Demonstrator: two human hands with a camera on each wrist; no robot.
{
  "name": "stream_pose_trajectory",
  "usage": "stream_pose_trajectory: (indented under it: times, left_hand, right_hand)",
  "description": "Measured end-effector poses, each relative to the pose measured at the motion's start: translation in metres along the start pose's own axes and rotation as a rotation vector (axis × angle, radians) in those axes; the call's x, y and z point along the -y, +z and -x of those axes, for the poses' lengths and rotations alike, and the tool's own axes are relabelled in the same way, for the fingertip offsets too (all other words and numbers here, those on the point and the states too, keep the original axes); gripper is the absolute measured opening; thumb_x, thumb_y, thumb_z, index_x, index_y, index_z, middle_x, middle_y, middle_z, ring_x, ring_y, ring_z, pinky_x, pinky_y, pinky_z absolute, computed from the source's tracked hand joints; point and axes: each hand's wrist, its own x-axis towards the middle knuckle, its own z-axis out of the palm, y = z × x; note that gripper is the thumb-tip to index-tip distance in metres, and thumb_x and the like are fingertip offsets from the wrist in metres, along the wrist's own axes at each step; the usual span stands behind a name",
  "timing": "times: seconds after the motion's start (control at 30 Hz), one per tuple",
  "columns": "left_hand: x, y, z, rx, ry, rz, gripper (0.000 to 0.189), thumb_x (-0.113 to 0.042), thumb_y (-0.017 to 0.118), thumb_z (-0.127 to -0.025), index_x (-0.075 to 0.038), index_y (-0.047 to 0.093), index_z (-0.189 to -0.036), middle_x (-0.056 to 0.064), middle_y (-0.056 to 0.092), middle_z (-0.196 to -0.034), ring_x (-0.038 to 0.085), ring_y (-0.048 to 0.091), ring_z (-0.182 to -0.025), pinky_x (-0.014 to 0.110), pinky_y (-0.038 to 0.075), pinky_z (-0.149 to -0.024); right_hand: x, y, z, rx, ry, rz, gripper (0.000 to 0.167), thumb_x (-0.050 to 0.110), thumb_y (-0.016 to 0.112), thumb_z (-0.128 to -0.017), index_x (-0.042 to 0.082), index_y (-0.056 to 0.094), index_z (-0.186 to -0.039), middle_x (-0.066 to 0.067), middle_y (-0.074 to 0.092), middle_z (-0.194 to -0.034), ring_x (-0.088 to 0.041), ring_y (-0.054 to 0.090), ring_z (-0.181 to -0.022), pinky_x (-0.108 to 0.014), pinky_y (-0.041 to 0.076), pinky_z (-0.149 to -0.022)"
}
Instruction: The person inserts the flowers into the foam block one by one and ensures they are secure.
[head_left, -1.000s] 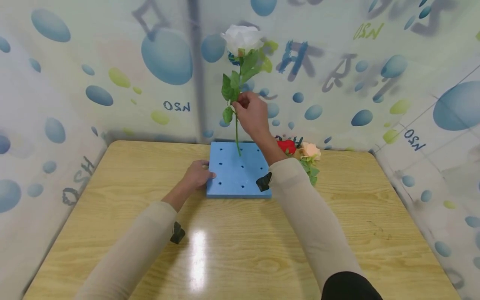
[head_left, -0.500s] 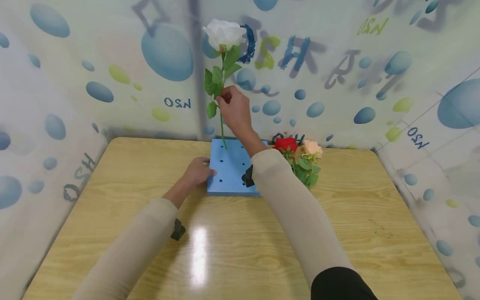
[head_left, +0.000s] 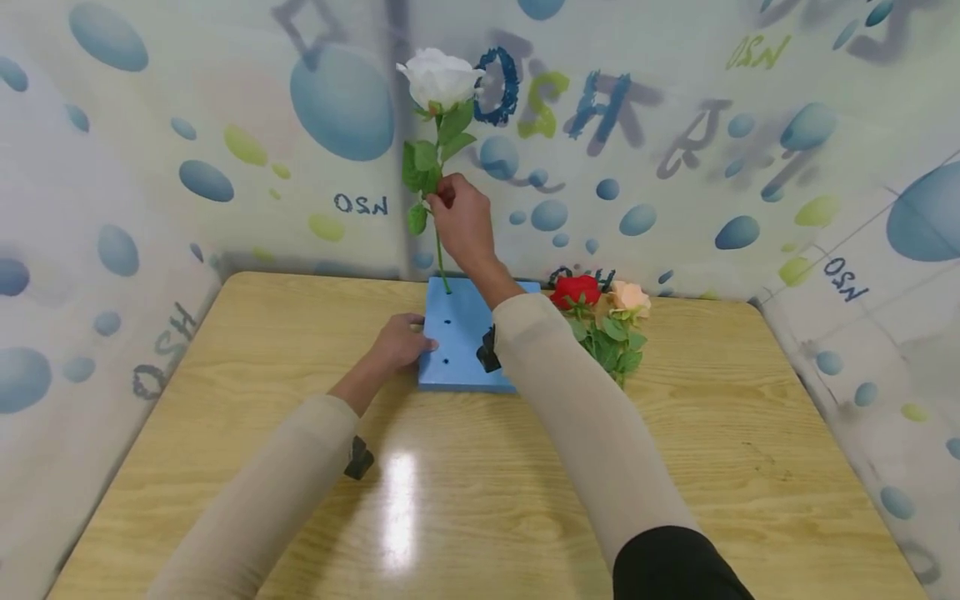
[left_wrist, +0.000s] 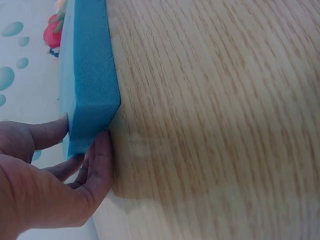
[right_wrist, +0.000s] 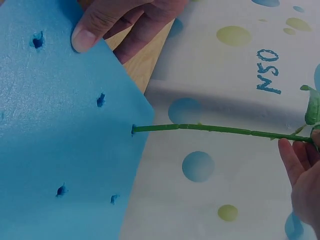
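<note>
My right hand pinches the green stem of an artificial white rose just below its leaves, in the head view. The rose stands nearly upright. In the right wrist view the lower end of the stem sits in a hole near a corner of a blue foam board. My left hand grips the board's left edge. The left wrist view shows the thumb on the board's top face and the other fingers against its side, near the tabletop. My right forearm hides part of the board.
A red rose and a peach rose with green leaves lie right of the board on the wooden table. Several holes dot the board. A patterned backdrop rises behind the table's far edge.
My right hand has carried the white rose leftward, from over the board's middle holes to the far-left hole, where the stem end now sits. My left hand has stayed on the board's edge.
</note>
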Motion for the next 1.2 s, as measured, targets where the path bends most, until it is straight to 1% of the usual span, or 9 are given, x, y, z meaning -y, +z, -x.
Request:
stream_pose_trajectory:
  times: [0.17, 0.43, 0.6, 0.77, 0.9, 1.03, 1.13, 1.2]
  left_hand:
    - [0.001, 0.000, -0.001, 0.001, 0.004, 0.001, 0.059, -0.011, 0.060, -0.095, -0.005, 0.036, -0.149, 0.019, 0.045, -0.143, 0.029, 0.054, -0.116, 0.042, 0.051, -0.094]
    - [0.001, -0.002, -0.001, -0.005, -0.006, -0.017, 0.060, -0.012, 0.060, -0.096, -0.005, 0.035, -0.149, 0.020, 0.043, -0.145, 0.030, 0.052, -0.120, 0.043, 0.049, -0.098]
    - [0.001, -0.001, -0.001, -0.002, -0.002, -0.019, 0.059, -0.013, 0.060, -0.096, -0.005, 0.036, -0.149, 0.020, 0.041, -0.147, 0.030, 0.051, -0.122, 0.043, 0.048, -0.099]
    - [0.000, 0.000, 0.001, 0.006, -0.014, 0.003, 0.059, -0.013, 0.060, -0.096, -0.005, 0.036, -0.149, 0.020, 0.041, -0.147, 0.030, 0.053, -0.121, 0.043, 0.050, -0.096]
    - [0.000, -0.001, 0.003, 0.008, -0.012, 0.011, 0.059, -0.012, 0.060, -0.096, -0.005, 0.035, -0.149, 0.020, 0.041, -0.147, 0.030, 0.053, -0.121, 0.042, 0.050, -0.096]
    - [0.001, -0.001, 0.004, 0.014, -0.002, 0.018, 0.059, -0.012, 0.059, -0.096, -0.005, 0.035, -0.149, 0.020, 0.043, -0.146, 0.030, 0.052, -0.120, 0.043, 0.050, -0.096]
    - [0.002, -0.001, 0.003, 0.016, 0.008, 0.027, 0.059, -0.012, 0.059, -0.096, -0.004, 0.035, -0.149, 0.020, 0.045, -0.143, 0.030, 0.053, -0.119, 0.042, 0.051, -0.095]
    - [0.002, -0.002, 0.003, 0.014, 0.015, 0.034, 0.059, -0.011, 0.059, -0.095, -0.004, 0.035, -0.149, 0.021, 0.046, -0.141, 0.030, 0.054, -0.119, 0.042, 0.051, -0.095]
  right_hand:
    - [-0.005, 0.006, 0.002, 0.011, 0.000, 0.016, 0.020, 0.021, 0.059, -0.098, 0.004, 0.062, -0.109, -0.008, 0.067, -0.097, -0.017, 0.060, -0.085, -0.026, 0.048, -0.071]
    - [-0.013, 0.010, 0.006, 0.005, -0.002, 0.024, 0.021, 0.021, 0.059, -0.098, 0.004, 0.062, -0.110, -0.009, 0.067, -0.095, -0.018, 0.060, -0.082, -0.028, 0.048, -0.069]
    - [-0.015, 0.011, 0.008, 0.015, 0.008, 0.043, 0.022, 0.022, 0.060, -0.098, 0.004, 0.063, -0.110, -0.009, 0.067, -0.097, -0.019, 0.060, -0.085, -0.030, 0.049, -0.072]
    - [-0.017, 0.011, 0.010, 0.034, 0.031, 0.076, 0.023, 0.022, 0.060, -0.097, 0.006, 0.065, -0.113, -0.008, 0.069, -0.101, -0.019, 0.063, -0.089, -0.030, 0.051, -0.075]
    - [-0.017, 0.006, 0.011, 0.026, 0.015, 0.038, 0.024, 0.023, 0.062, -0.096, 0.007, 0.067, -0.112, -0.007, 0.070, -0.099, -0.018, 0.064, -0.089, -0.030, 0.052, -0.076]
    - [-0.016, -0.003, 0.010, 0.022, -0.018, 0.002, 0.022, 0.018, 0.057, -0.095, 0.007, 0.068, -0.111, -0.007, 0.070, -0.097, -0.018, 0.063, -0.086, -0.031, 0.051, -0.074]
    - [-0.017, -0.010, 0.007, 0.018, -0.004, -0.005, 0.024, 0.015, 0.053, -0.095, 0.006, 0.068, -0.111, -0.007, 0.070, -0.098, -0.018, 0.063, -0.086, -0.032, 0.051, -0.074]
    - [-0.019, -0.014, 0.005, 0.020, 0.027, -0.002, 0.025, 0.016, 0.053, -0.096, 0.006, 0.068, -0.113, -0.008, 0.070, -0.099, -0.019, 0.063, -0.087, -0.032, 0.051, -0.074]
